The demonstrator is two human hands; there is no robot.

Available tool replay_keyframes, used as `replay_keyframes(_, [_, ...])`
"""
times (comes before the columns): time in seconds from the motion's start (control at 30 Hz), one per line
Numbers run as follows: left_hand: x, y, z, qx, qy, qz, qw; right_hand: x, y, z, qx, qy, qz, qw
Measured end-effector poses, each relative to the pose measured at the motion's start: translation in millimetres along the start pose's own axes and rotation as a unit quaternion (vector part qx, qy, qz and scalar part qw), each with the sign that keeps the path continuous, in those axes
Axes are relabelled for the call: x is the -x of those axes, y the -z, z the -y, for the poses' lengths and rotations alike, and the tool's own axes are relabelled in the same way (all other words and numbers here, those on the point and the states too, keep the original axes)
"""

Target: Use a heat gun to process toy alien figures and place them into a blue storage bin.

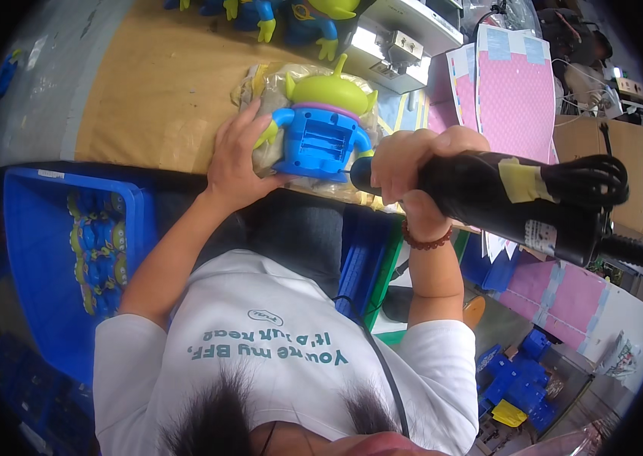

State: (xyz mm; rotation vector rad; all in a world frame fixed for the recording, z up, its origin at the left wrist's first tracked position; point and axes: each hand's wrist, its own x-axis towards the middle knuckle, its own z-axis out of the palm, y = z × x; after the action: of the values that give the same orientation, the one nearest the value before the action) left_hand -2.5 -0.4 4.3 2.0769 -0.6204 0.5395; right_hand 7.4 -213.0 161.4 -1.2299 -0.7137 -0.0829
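Toy figure [325, 125], green-headed, blue-bodied: laid on the worktop [161, 91], long axis run near to far, head farthest. Left hand [236, 163]: fingers spread apart, set against its left side. Right hand [405, 163]: clamped on black screwdriver [481, 190], pointed leftward at its base; contact unclear.

Two hands [236, 166], one power driver [481, 186], probably more than six toys [327, 121]
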Motion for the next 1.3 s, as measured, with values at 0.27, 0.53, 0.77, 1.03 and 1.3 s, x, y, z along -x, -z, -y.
replay_keyframes(0.27, [-1.9,0.1,0.1,0.000,-0.005,-0.005,1.000,2.9,5.1,-3.7,0.006,0.001,0.014,1.000])
replay_keyframes(0.53, [-2.3,2.2,0.6,-0.003,0.004,-0.002,1.000,-37.3,31.3,19.5,-0.084,-0.050,-0.030,0.995])
replay_keyframes(0.77, [-1.7,4.4,0.7,-0.004,-0.001,0.013,1.000,-112.2,84.9,-27.0,0.127,-0.013,-0.261,0.957])
replay_keyframes(1.03, [-3.4,4.1,1.4,-0.013,-0.005,0.007,1.000,-99.6,68.2,-29.1,0.146,-0.168,-0.271,0.936])
replay_keyframes(1.3, [-1.7,2.9,-2.1,0.011,0.009,-0.021,1.000,-56.1,-3.4,31.5,0.142,-0.113,-0.062,0.981])
